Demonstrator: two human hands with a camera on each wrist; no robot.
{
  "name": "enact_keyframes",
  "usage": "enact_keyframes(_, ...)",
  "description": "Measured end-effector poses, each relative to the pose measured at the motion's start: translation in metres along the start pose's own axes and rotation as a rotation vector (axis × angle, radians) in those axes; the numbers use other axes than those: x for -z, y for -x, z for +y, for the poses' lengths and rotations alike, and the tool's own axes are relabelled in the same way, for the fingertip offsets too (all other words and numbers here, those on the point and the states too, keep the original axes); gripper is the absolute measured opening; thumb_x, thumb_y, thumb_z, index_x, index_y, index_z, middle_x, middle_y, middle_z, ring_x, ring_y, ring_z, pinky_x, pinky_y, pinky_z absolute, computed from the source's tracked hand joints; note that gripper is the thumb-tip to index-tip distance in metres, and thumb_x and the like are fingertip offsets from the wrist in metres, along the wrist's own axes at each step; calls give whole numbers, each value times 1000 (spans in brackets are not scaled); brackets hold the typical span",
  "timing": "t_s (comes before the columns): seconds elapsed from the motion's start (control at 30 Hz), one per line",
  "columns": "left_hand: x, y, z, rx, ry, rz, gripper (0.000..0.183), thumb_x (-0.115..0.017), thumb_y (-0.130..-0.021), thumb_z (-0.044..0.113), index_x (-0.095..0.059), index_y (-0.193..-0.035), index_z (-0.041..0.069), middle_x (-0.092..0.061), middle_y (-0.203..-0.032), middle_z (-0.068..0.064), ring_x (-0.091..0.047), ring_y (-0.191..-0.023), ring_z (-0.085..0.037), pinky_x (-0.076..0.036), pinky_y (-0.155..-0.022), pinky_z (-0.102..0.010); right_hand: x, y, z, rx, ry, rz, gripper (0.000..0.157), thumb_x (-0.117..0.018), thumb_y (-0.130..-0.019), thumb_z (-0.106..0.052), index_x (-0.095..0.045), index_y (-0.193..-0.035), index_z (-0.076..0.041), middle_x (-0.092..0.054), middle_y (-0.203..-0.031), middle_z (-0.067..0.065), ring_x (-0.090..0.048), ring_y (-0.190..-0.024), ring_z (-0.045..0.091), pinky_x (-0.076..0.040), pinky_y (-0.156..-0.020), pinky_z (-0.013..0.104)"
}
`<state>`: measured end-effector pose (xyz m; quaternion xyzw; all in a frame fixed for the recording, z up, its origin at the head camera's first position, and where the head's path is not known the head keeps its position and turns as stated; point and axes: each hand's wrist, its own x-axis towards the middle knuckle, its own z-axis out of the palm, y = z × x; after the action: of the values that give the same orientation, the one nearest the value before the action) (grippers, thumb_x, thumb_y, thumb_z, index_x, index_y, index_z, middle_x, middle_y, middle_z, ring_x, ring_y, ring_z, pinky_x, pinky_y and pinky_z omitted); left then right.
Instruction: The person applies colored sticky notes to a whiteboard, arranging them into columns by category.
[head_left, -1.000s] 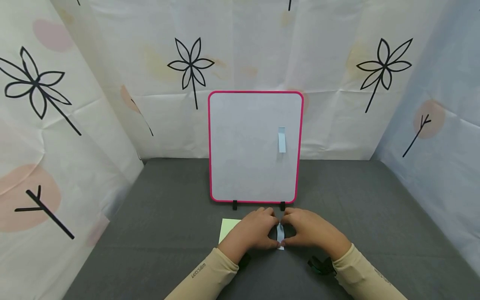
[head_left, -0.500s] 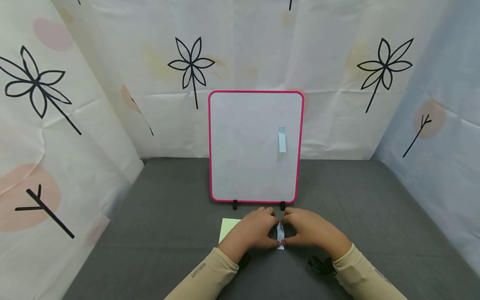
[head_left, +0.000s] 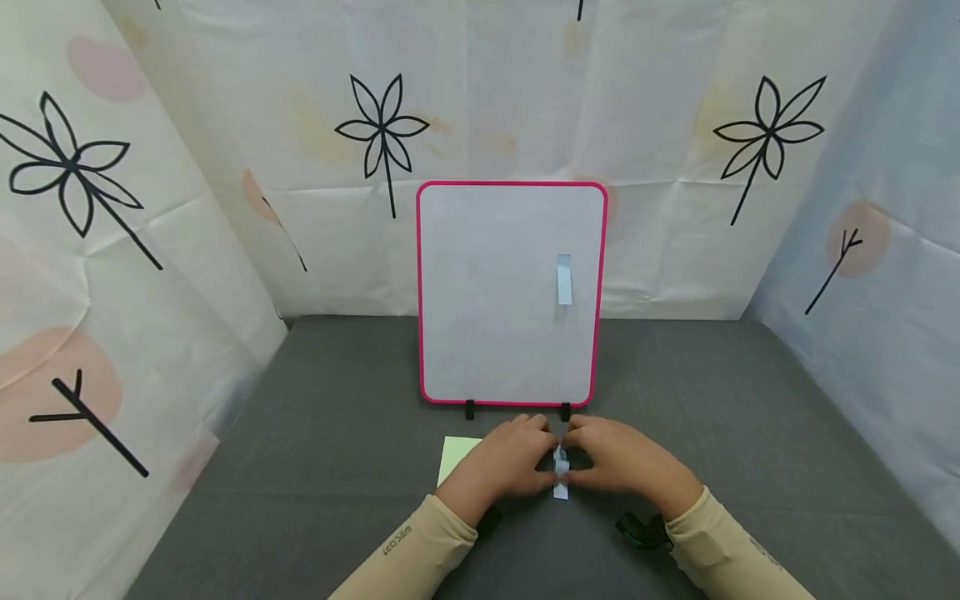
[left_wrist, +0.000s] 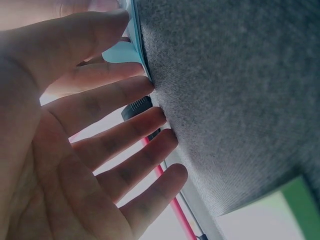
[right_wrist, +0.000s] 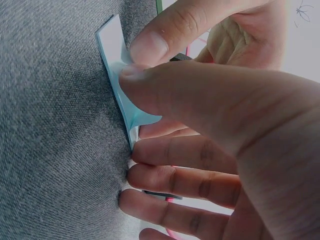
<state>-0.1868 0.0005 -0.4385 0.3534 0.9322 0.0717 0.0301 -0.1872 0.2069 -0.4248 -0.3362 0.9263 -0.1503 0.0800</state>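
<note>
A narrow pale blue sticky-note pad (head_left: 561, 492) lies on the grey cloth in front of the board. Its top sheet (right_wrist: 146, 118) bows upward in the right wrist view. My left hand (head_left: 517, 458) and right hand (head_left: 618, 457) bracket the pad from either side. Both thumbs touch the strip partway along it, side by side, while the index fingers meet its far end. The other fingers stretch forward, their tips on or just above the cloth. In the left wrist view, part of the pad is hidden behind the left thumb (left_wrist: 100, 30).
A pink-framed whiteboard (head_left: 495, 333) stands behind the hands on small black feet (head_left: 469, 410). One pale blue strip (head_left: 564, 280) hangs on its right side. A light green paper pad (head_left: 454, 457) lies left of the hands, partly covered. Dark straps (head_left: 643, 531) hang at the wrists.
Both thumbs have slid slightly forward along the strip, and its top sheet is now pushed back into a fold. More of the pad's near end shows. The arms have stayed in place.
</note>
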Motion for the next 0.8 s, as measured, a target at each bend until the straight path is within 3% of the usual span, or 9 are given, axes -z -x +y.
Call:
enact_keyframes(0.37,-3,-2,-1,-1,4,8,33,-73,-99,46,-79,-118,19,-66,-114,1,-60,-99,-13,-57,-87,-31,1,-1,2,18,6,-8,32,-83,-93,-33,-79,-114,-9,-68,-106,-3,-66,-92,11,-59,-84,38)
enact_keyframes(0.63,-3,-3,-1,4,-18,-3,37,-78,-96,41,-77,-126,20,-67,-117,1,-58,-97,-13,-57,-89,-31,2,0,3,15,14,-15,27,-81,-94,-28,-79,-113,-9,-67,-105,-4,-65,-92,9,-59,-85,38)
enact_keyframes(0.8,-4,-3,-1,-4,-32,-8,33,-78,-95,35,-78,-124,20,-66,-115,2,-55,-90,-11,-55,-84,-28,4,1,4,32,-4,-20,24,-79,-96,-27,-79,-113,-9,-66,-101,-6,-61,-87,4,-57,-80,33)
